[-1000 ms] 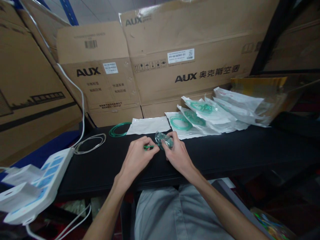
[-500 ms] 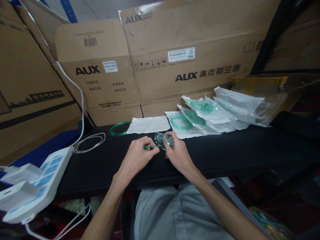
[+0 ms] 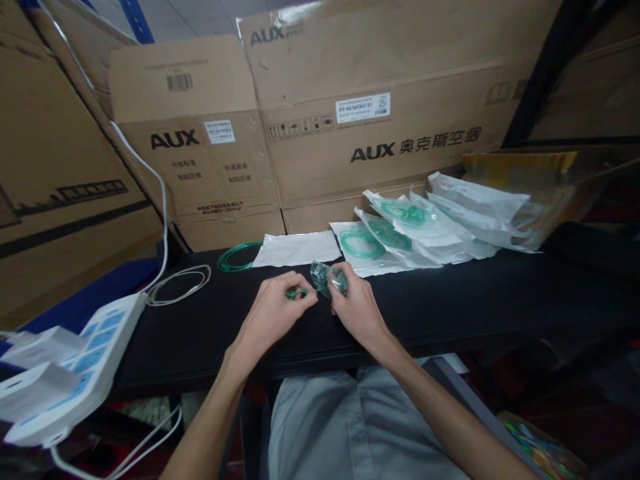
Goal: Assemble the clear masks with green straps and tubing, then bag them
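Note:
My right hand [image 3: 359, 303] is closed around a clear green-tinted oxygen mask [image 3: 321, 277], held just above the black tabletop. In my left hand [image 3: 277, 305], thumb and fingers pinch a thin green elastic strap [image 3: 296, 293] beside the mask's left edge. The strap's far end is too small to make out. Behind my hands lies a flat white pouch [image 3: 300, 249], with coiled green tubing [image 3: 235, 259] at its left end. To the right of it, a clear-fronted pouch [image 3: 357, 243] holds more coiled green tubing.
Several more white pouches [image 3: 440, 230] overlap at the back right, near an open carton [image 3: 575, 200]. Large cardboard boxes [image 3: 320, 140] stand along the back. At left are a white power strip [image 3: 95, 360] with plugs in it and a looped pale cable [image 3: 180, 287].
The mask has tilted a little in my right hand. My left hand has shifted very slightly left, with the strap still pinched.

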`<state>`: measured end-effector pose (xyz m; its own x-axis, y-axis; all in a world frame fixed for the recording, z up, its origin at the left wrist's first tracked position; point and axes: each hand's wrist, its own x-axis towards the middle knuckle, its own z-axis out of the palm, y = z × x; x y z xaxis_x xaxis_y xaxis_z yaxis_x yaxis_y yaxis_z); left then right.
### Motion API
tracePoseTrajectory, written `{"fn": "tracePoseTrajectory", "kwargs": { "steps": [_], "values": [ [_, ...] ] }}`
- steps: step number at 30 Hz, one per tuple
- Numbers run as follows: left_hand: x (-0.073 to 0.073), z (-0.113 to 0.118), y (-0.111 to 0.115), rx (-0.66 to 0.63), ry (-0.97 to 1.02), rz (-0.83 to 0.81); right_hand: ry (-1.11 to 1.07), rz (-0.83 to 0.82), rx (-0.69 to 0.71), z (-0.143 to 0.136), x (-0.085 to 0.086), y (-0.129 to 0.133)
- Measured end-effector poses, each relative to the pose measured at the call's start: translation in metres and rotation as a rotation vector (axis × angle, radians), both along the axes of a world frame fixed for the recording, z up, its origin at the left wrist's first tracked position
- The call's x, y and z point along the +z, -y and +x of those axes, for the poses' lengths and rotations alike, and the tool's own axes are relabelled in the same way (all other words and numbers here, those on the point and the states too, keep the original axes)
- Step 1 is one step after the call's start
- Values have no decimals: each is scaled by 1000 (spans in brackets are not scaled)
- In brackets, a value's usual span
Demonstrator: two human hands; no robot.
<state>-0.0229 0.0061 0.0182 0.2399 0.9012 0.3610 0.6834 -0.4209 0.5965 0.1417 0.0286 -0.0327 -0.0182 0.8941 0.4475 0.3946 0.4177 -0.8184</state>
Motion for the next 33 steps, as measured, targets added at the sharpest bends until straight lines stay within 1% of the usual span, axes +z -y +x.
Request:
{"fn": "tracePoseTrajectory", "kwargs": {
  "steps": [11,16,22,25,33],
  "values": [
    [-3,1,2,50,-25,27,-4,16,48,-1,0,0],
    [-5,4,1,44,-31,24,-13,1,82,-2,2,3],
    [-6,-4,-4,37,-44,-68,-37,9,117,-1,2,4],
    [-5,-8,-5,29,-13,-70,-60,29,139,-1,3,4],
    [-9,-12,-10,93,106,-1,-126,61,265,-5,4,8]
  ]
}}
